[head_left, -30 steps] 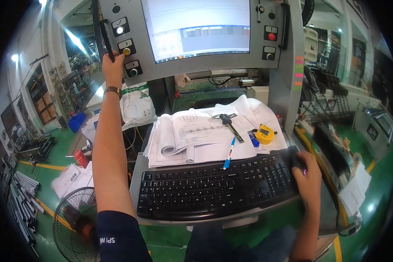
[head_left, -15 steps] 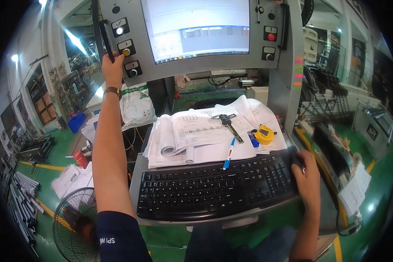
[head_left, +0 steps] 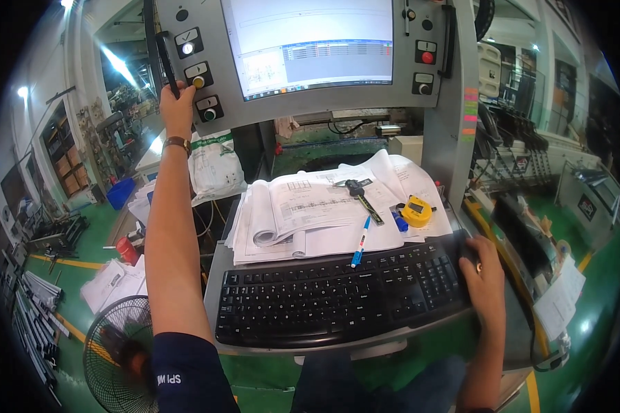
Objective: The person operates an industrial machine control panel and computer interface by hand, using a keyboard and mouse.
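Observation:
My left hand reaches up to the control panel. Its fingers close around the lower end of a black bar handle, and its thumb stretches to the yellow push button. Low on the right, my right hand is curled over a dark computer mouse, mostly hidden by the fingers. Beside it lies a black keyboard. Above the keys, a stack of paper drawings carries a caliper, a blue and white pen and a yellow tape measure.
The panel holds a lit screen, with a red button on its right. A white sack sits behind my left forearm. A caged fan stands at lower left, near a red can and a blue bucket.
Both hands keep their places on the handle and the mouse. The view has shifted only very slightly.

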Motion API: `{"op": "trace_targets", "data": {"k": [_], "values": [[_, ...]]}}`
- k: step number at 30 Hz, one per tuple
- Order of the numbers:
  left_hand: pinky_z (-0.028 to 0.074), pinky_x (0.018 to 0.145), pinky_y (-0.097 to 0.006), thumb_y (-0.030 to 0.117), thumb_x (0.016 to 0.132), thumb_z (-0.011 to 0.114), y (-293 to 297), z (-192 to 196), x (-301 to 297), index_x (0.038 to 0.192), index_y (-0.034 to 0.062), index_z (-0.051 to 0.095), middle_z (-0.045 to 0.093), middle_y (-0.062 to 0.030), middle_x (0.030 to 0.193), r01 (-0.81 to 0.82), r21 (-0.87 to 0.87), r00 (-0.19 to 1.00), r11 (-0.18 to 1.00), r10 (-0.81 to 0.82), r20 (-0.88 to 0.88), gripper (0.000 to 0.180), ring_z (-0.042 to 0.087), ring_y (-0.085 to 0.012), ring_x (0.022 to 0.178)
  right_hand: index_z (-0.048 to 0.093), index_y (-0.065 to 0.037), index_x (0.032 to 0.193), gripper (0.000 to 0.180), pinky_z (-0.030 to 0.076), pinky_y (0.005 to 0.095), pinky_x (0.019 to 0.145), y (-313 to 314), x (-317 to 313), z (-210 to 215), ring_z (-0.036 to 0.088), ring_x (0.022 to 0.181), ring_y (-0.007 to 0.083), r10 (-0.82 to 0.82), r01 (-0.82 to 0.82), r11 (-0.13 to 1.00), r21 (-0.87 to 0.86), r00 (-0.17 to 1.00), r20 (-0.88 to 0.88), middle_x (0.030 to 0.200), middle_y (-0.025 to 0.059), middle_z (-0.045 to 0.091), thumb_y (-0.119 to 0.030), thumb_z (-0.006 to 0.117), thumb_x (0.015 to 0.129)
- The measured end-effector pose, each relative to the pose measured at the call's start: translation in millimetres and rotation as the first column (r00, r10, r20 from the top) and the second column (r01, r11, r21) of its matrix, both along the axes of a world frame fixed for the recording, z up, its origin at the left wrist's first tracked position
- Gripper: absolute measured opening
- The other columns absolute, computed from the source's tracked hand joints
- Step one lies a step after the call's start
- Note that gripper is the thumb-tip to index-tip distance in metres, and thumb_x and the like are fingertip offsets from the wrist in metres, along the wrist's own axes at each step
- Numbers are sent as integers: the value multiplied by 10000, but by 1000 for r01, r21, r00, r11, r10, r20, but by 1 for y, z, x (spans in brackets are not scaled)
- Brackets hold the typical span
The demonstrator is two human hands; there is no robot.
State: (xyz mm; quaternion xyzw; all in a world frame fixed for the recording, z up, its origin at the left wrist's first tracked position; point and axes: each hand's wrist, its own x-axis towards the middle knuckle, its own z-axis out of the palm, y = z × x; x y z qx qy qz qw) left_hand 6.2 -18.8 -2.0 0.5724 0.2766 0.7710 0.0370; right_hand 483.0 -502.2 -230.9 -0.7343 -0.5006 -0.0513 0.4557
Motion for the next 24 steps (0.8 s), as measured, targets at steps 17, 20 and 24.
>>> {"op": "trace_targets", "data": {"k": [17,20,24], "values": [[511,916,-300,179,995,813,-3,0,-2,1260,38,684,690,-24,1127,11,-62,1000,998,-12,-26,328,646,-141,1023,640,-36,1441,520,526,475,1130,1,4,-6,661,1353,436,47,-47,999,-5,995,85,1560,201,595,-127,757,942],[511,919,-302,181,994,813,-5,0,-1,1258,40,684,692,-24,1132,-3,-76,999,997,0,-33,326,647,-142,1026,644,-32,1429,511,528,466,1129,-1,2,-2,670,1338,433,79,-82,996,28,994,80,1553,200,598,-118,755,937],[512,921,-305,185,994,814,-5,0,-2,1262,43,680,692,-23,1130,4,-71,1000,997,-6,-31,331,650,-145,1029,646,-30,1422,508,528,461,1130,0,0,-1,672,1337,424,76,-77,997,4,995,65,1549,197,600,-121,759,935]]}}
